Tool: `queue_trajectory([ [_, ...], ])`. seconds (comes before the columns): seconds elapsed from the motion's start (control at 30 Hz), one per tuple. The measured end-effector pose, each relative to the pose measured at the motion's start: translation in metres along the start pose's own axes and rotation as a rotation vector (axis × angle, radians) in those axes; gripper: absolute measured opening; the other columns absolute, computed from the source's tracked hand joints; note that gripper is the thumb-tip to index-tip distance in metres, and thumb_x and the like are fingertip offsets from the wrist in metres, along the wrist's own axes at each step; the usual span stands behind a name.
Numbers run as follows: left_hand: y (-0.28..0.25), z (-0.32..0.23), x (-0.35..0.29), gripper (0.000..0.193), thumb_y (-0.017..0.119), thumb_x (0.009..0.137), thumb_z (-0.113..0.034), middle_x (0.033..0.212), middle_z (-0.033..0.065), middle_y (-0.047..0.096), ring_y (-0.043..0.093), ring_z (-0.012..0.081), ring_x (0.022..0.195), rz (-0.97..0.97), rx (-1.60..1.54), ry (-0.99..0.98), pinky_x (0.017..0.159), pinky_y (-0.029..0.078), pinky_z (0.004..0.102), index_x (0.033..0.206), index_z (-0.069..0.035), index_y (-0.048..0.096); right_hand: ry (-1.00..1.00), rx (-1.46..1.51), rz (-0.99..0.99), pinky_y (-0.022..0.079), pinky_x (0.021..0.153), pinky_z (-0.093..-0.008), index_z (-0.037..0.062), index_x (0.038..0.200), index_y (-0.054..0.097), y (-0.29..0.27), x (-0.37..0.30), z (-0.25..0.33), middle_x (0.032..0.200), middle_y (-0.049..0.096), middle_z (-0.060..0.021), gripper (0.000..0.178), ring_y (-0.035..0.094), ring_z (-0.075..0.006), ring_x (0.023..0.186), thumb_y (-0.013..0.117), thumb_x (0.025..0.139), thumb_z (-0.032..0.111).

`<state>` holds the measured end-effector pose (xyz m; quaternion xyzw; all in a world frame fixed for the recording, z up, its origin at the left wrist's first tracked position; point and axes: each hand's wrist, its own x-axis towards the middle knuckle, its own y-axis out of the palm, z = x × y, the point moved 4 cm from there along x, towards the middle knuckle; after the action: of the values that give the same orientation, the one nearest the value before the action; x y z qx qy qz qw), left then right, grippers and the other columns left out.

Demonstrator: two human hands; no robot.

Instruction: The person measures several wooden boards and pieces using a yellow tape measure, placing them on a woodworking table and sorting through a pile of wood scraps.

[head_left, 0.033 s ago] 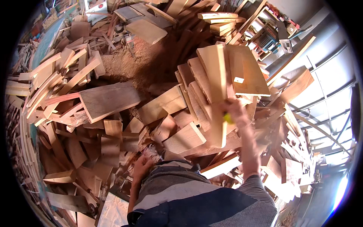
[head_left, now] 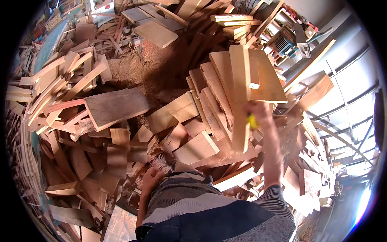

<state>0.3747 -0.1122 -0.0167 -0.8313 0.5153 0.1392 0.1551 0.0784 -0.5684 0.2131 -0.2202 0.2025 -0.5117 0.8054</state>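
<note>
Pale plank (head_left: 242, 97) beside stacked boards (head_left: 213, 88), right hand (head_left: 259, 111) at its lower right edge (blurry from here, can't tell if it's gripping). Probably stiff, lightish, dry; grab mid-length by both long edges. Left hand (head_left: 152, 177) by striped clothing (head_left: 177, 197), grip unclear.

The single view comes from the left of two side-by-side fisheye cameras on the wearer's head, looking steeply down over striped clothing (head_left: 175, 203), the left hand (head_left: 152, 177) and right hand (head_left: 259, 112) fairly near; scattered wood (head_left: 117, 107) spreads beyond, windows (head_left: 348, 107) bending along the right rim.
</note>
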Motion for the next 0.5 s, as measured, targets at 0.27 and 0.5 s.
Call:
queue_trajectory([
  [0.27, -0.014, -0.016, 0.01, 0.029, 0.073, 0.092, -0.025, 0.084, 0.005, 0.066, 0.06, 0.0143, 0.075, -0.035, 0.061, 0.066, 0.067, 0.049, 0.0322, 0.101, -0.001, 0.061, -0.092, -1.051, -0.694, 0.054, 0.092, -0.0533, 0.0028, 0.125, 0.069, -0.15, 0.064, 0.1, 0.108, 0.073, -0.0293, 0.066, 0.071, -0.0445, 0.106, 0.072, 0.088, 0.057],
  [0.5, -0.032, 0.03, -0.02, 0.049, 0.066, 0.091, -0.045, 0.111, 0.0258, 0.066, 0.063, 0.0443, 0.106, -0.168, 0.224, 0.049, 0.09, 0.051, 0.0499, 0.111, -0.001, 0.063, -0.331, -0.294, 0.229, 0.055, 0.067, -0.0333, 0.0003, 0.123, 0.072, 0.206, 0.02, 0.06, 0.095, 0.076, -0.0058, 0.036, 0.068, -0.014, 0.075, 0.065, 0.099, 0.026],
])
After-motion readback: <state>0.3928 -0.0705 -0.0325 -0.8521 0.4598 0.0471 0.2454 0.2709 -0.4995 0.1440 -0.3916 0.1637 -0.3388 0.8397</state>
